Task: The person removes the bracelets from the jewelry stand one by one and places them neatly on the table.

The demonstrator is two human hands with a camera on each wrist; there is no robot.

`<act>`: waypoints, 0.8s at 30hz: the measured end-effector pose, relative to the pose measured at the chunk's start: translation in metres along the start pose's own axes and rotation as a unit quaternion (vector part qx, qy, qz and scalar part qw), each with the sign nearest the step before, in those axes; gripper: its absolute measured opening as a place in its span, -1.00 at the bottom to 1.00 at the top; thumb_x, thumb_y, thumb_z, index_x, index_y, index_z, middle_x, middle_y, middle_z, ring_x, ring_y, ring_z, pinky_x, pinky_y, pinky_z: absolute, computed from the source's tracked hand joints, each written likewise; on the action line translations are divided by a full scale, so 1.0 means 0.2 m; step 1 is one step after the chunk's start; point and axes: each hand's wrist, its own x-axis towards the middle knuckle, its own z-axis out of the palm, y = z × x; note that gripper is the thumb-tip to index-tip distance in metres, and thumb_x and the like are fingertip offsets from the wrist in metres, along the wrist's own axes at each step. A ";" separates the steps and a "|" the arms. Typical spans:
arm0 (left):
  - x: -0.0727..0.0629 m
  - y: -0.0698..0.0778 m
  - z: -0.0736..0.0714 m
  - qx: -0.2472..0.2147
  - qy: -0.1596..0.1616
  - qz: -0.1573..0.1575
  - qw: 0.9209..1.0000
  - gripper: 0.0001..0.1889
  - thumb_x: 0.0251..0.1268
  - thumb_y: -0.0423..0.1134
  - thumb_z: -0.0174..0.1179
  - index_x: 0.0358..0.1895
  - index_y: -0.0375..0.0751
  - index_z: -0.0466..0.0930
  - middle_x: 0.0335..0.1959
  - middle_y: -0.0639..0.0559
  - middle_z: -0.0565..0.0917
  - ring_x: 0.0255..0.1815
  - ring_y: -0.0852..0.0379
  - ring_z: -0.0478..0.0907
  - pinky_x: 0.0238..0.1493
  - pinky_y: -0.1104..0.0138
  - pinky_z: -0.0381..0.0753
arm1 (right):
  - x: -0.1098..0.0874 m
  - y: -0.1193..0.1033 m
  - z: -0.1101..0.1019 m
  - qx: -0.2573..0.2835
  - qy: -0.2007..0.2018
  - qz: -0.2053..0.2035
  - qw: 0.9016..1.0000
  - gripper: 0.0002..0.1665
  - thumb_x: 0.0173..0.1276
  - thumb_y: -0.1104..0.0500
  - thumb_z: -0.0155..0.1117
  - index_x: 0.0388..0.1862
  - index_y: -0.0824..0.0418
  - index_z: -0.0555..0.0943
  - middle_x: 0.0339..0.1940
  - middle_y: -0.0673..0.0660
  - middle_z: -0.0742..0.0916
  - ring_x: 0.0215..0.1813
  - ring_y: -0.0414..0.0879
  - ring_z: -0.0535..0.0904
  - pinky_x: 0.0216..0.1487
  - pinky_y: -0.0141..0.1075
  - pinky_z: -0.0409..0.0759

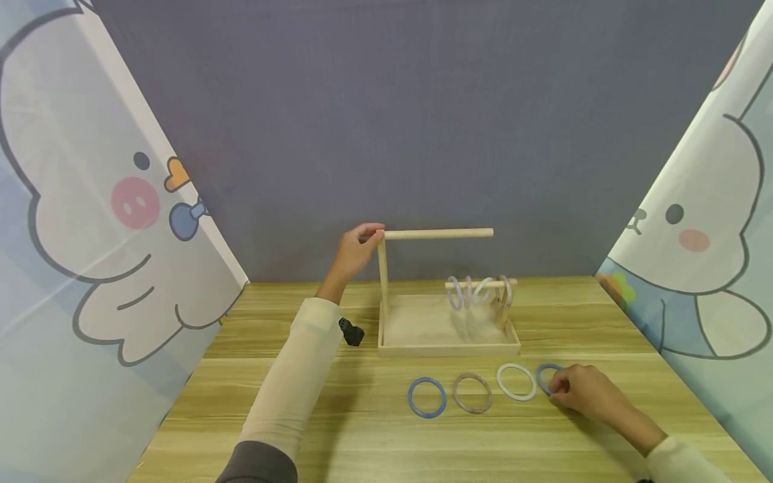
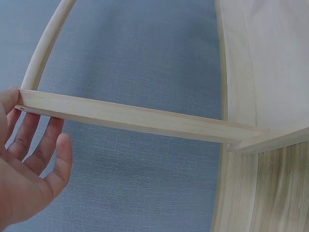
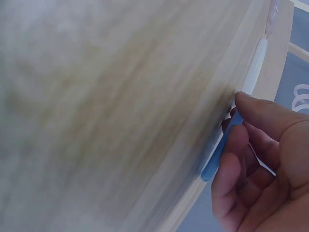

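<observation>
At the back of the table stands a wooden bangle rack [image 1: 449, 350], a shallow tray with one tall post and a shorter one, each bearing a round bar. My left hand [image 1: 355, 253] pinches the top of the tall post [image 2: 120, 115], thumb on one side and fingertips on the other. Down at the front right, my right hand [image 1: 590, 394] pinches the near edge of a blue bangle [image 3: 216, 160], which is low at the tabletop and partly hidden by the fingers. Just left of it lies a white bangle [image 1: 517, 399].
A brownish bangle [image 1: 474, 410] and another blue bangle [image 1: 427, 416] lie flat farther left. Several pale bangles hang on the rack's short bar [image 1: 512, 282]; the tall bar [image 1: 441, 234] is bare. A small black object [image 1: 352, 333] sits left of the tray. Grey cloth [image 1: 423, 134] rises behind.
</observation>
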 end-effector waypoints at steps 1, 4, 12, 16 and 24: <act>0.00 0.00 0.00 0.000 0.000 0.000 1.000 -0.53 0.55 0.12 0.11 0.32 -0.05 0.59 0.18 -0.06 0.62 0.12 -0.04 0.63 -0.07 0.13 0.71 | 0.00 0.00 0.00 -0.002 0.001 0.004 1.000 -0.86 0.11 0.12 0.59 -0.43 -0.03 0.73 -0.51 -0.21 0.65 -0.47 -0.44 0.39 -0.41 -0.46 0.46; -0.01 0.00 0.00 0.000 0.002 0.002 1.000 -0.54 0.55 0.09 0.11 0.33 -0.06 0.58 0.19 -0.07 0.62 0.14 -0.04 0.63 -0.06 0.12 0.72 | 0.00 -0.01 0.00 -0.005 0.001 0.017 1.000 -0.81 0.08 0.12 0.60 -0.49 -0.07 0.69 -0.54 -0.22 0.62 -0.49 -0.42 0.36 -0.43 -0.45 0.43; -0.02 -0.01 0.00 -0.024 -0.006 -0.006 1.000 -0.52 0.54 0.07 0.14 0.39 -0.01 0.52 0.27 -0.05 0.60 0.24 -0.06 0.60 0.05 -0.01 0.71 | 0.01 0.02 0.00 0.007 -0.009 0.004 1.000 -0.75 0.02 0.11 0.62 -0.55 -0.08 0.63 -0.57 -0.23 0.58 -0.50 -0.43 0.34 -0.45 -0.44 0.38; -0.02 -0.02 0.00 -0.033 -0.013 -0.004 0.999 -0.51 0.53 0.05 0.16 0.41 -0.01 0.50 0.28 -0.07 0.60 0.25 -0.09 0.59 0.09 -0.08 0.69 | 0.02 0.03 -0.01 0.023 -0.021 -0.004 1.000 -0.74 0.01 0.09 0.62 -0.54 -0.07 0.62 -0.57 -0.24 0.58 -0.48 -0.44 0.34 -0.42 -0.44 0.38; -0.02 -0.09 0.01 -0.027 -0.017 -0.023 0.999 -0.52 0.53 0.03 0.17 0.39 -0.04 0.50 0.26 -0.06 0.62 0.26 -0.08 0.59 0.06 0.06 0.72 | 0.06 -0.02 -0.08 0.039 -0.015 0.016 0.999 -0.90 0.19 0.10 0.53 -0.37 0.00 0.73 -0.47 -0.19 0.70 -0.42 -0.44 0.47 -0.38 -0.44 0.50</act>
